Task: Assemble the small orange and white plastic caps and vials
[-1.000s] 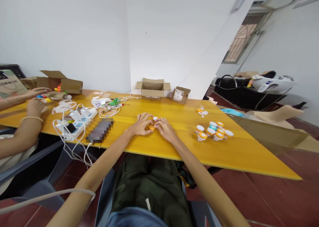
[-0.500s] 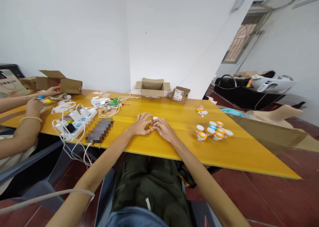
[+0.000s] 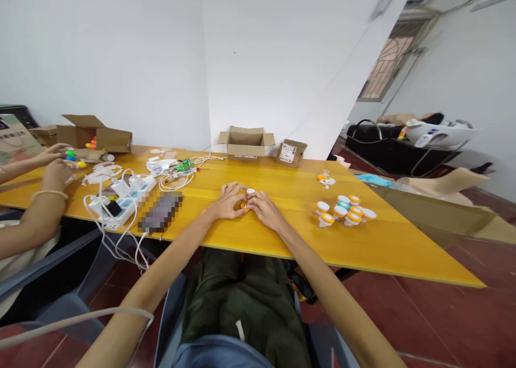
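Observation:
My left hand [image 3: 229, 202] and my right hand [image 3: 263, 207] meet low over the middle of the table, fingers curled inward. Between their fingertips shows a small orange piece [image 3: 243, 206], mostly covered, so its kind is unclear. A white round disc [image 3: 250, 191] peeks out just beyond my right fingers; whether it joins the orange piece I cannot tell. Off to the right stands a cluster of small clear containers with white-topped orange lids [image 3: 327, 218], one of them with a teal lid [image 3: 343, 200].
Farther back lie loose clear, orange and white parts [image 3: 325, 179]. An open cardboard box [image 3: 245, 142] and a smaller box [image 3: 291, 153] stand by the wall. Left are a power strip [image 3: 133, 200], a blurred dark device [image 3: 161, 212], cables and a co-worker's hands [image 3: 56, 169].
My hands stay nearly still around the orange piece. At the left, the co-worker's far hand has drawn back from the cardboard box toward their other hand, where a green piece now shows.

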Action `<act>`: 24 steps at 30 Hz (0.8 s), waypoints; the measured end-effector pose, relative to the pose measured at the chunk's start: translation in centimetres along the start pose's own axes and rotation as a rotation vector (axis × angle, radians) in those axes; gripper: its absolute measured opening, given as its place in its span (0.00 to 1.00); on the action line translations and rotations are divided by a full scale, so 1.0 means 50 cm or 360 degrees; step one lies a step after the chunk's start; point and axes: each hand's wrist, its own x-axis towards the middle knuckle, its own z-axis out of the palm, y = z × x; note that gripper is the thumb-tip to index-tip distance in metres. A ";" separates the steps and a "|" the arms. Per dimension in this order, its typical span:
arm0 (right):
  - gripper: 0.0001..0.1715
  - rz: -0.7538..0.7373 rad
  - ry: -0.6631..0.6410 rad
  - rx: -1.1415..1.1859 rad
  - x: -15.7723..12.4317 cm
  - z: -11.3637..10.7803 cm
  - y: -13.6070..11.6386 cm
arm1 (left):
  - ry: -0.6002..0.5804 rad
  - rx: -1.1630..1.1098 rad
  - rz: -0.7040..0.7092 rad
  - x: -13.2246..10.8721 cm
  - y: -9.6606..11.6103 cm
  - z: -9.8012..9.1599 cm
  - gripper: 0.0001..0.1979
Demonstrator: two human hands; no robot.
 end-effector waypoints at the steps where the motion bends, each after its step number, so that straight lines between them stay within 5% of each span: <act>1: 0.10 0.0001 -0.0004 0.0008 0.000 -0.001 -0.001 | 0.0000 -0.0004 0.0002 0.000 0.000 0.000 0.12; 24: 0.12 0.0022 0.0169 -0.0023 -0.003 -0.001 -0.005 | 0.0016 0.0057 -0.0002 0.000 -0.002 0.003 0.11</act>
